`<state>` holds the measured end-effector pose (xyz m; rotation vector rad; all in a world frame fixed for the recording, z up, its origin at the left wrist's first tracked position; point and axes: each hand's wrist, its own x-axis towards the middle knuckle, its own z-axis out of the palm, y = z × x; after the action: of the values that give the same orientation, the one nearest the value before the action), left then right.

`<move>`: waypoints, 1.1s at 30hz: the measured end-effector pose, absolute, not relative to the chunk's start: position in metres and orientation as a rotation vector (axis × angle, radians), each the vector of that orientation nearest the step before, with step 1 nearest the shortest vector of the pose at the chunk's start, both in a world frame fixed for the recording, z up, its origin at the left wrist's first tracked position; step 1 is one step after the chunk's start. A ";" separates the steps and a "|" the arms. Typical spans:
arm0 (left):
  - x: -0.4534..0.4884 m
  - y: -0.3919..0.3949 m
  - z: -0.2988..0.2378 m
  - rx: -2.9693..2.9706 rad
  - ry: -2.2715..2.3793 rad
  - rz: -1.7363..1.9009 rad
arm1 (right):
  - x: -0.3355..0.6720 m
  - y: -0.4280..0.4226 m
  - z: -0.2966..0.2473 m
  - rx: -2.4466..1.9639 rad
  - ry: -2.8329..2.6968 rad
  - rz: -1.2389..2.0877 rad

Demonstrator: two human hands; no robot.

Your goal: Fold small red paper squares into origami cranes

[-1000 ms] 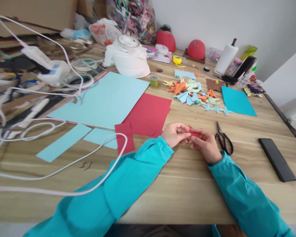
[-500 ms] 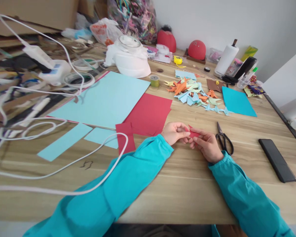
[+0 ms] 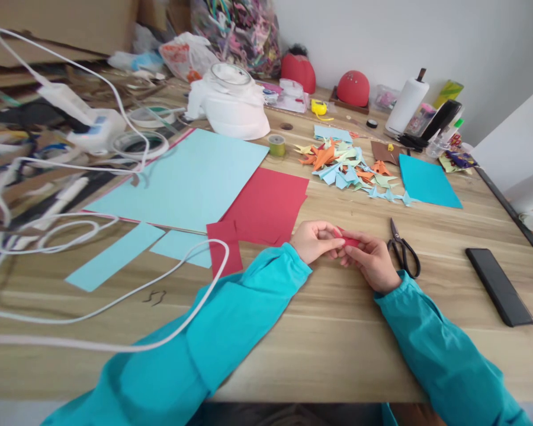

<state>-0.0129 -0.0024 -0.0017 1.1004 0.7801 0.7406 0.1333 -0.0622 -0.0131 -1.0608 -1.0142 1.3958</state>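
Observation:
Both of my hands meet over the wooden table (image 3: 337,331), pinching a small folded piece of red paper (image 3: 349,240) between them. My left hand (image 3: 313,241) grips its left end with fingers curled. My right hand (image 3: 373,260) holds the right end, thumb on top. Most of the red piece is hidden by my fingers. Teal sleeves cover both arms. Black scissors (image 3: 402,248) lie just right of my right hand. A larger red sheet (image 3: 269,204) lies just beyond my left hand.
A big light blue sheet (image 3: 186,177) and blue strips lie to the left, crossed by white cables (image 3: 115,302). A pile of folded paper cranes (image 3: 346,165) and a teal sheet (image 3: 426,180) sit farther back. A black phone (image 3: 500,287) lies at the right.
The pointed tip of the red paper that stuck up between my hands is now folded down and hidden by my fingers. My hands stay in the same place.

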 end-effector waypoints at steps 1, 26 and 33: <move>-0.012 -0.003 -0.002 1.125 0.765 0.747 | 0.133 -0.062 -0.014 -1.074 -1.019 1.388; -0.011 -0.005 -0.003 1.146 0.732 0.741 | 0.133 -0.062 -0.013 -1.128 -1.007 1.349; -0.009 -0.007 -0.009 1.203 0.738 0.820 | 0.135 -0.062 -0.016 -1.071 -1.022 1.399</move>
<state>-0.0086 -0.0070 -0.0088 1.2030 0.7382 0.8204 0.1351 -0.0622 -0.0158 -1.0706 -1.0215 1.3992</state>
